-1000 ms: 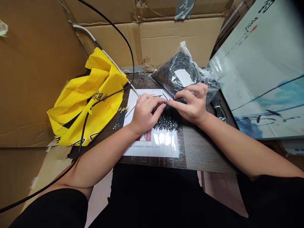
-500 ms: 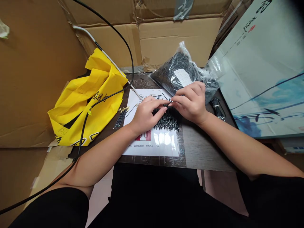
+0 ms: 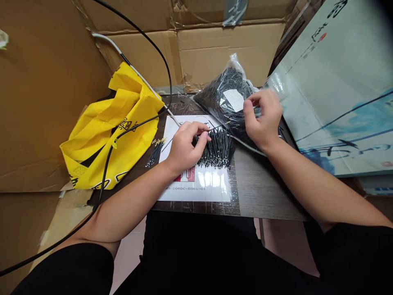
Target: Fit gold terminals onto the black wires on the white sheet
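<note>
My left hand (image 3: 189,143) pinches a thin black wire (image 3: 217,126) between thumb and fingers. The wire slants up to the right and ends in a small gold-coloured tip. Below it, a dense row of black wires (image 3: 218,149) with shiny ends lies across a printed sheet (image 3: 211,188). My right hand (image 3: 264,116) is raised at the right side of a clear bag of small black pieces (image 3: 227,84), apart from the wire. Its fingers are curled with the thumb close to them; anything between them is too small to make out.
Wires with gold ends (image 3: 156,151) lie left of the sheet. A yellow bag (image 3: 123,110) sits at the left, crossed by a black cable (image 3: 109,164) and a white cable (image 3: 144,80). Cardboard (image 3: 227,49) closes the back; a pale painted panel (image 3: 346,90) leans at the right.
My right hand has moved away from my left, up and to the right beside the clear bag. My left hand has stayed nearly in place; the gold-tipped wire now shows beyond its fingers.
</note>
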`<state>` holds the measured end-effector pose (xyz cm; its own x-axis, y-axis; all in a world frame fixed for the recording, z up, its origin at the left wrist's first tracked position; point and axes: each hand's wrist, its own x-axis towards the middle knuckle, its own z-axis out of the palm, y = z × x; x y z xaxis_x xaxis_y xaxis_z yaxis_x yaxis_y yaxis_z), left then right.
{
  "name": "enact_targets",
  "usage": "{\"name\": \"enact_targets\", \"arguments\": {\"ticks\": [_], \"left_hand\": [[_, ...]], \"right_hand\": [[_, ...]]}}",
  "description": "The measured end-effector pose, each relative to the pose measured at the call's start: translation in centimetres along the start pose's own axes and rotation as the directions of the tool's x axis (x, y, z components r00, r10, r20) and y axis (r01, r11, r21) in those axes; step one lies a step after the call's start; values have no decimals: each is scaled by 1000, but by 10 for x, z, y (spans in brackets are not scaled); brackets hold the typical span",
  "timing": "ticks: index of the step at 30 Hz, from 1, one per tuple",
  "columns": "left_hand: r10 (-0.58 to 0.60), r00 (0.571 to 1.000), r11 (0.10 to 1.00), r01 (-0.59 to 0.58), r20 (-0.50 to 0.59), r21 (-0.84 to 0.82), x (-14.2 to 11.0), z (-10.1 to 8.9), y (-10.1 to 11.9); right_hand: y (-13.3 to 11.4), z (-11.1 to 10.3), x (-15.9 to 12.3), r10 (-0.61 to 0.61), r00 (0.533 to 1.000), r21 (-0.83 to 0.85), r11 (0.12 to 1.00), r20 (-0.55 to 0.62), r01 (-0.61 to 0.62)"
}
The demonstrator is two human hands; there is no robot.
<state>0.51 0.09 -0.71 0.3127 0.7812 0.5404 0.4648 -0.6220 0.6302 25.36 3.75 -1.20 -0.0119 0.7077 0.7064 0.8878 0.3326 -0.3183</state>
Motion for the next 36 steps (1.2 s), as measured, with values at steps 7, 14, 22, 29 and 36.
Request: {"name": "enact_targets", "arguments": {"ticks": [7, 14, 22, 29, 36], "left_hand": [[-57, 998, 993, 61, 41, -105, -2, 3, 1], [-39, 998, 997, 42, 55, -62, 0, 0, 1], [105, 994, 993, -105, 4, 46, 5, 0, 1], [46, 999, 999, -46, 6, -28, 5, 2, -3], [35, 999, 998, -34, 13, -50, 4, 3, -5]], "right_hand": [[19, 4, 10, 263, 902, -240, 953, 344, -186], [21, 3, 11, 190, 942, -325, 941, 275, -95], [26, -8, 26, 290, 834, -385, 917, 469, -103], [30, -13, 35, 310, 780, -395, 915, 543, -89], [33, -19, 40, 315, 713, -431, 902, 627, -20]]}}
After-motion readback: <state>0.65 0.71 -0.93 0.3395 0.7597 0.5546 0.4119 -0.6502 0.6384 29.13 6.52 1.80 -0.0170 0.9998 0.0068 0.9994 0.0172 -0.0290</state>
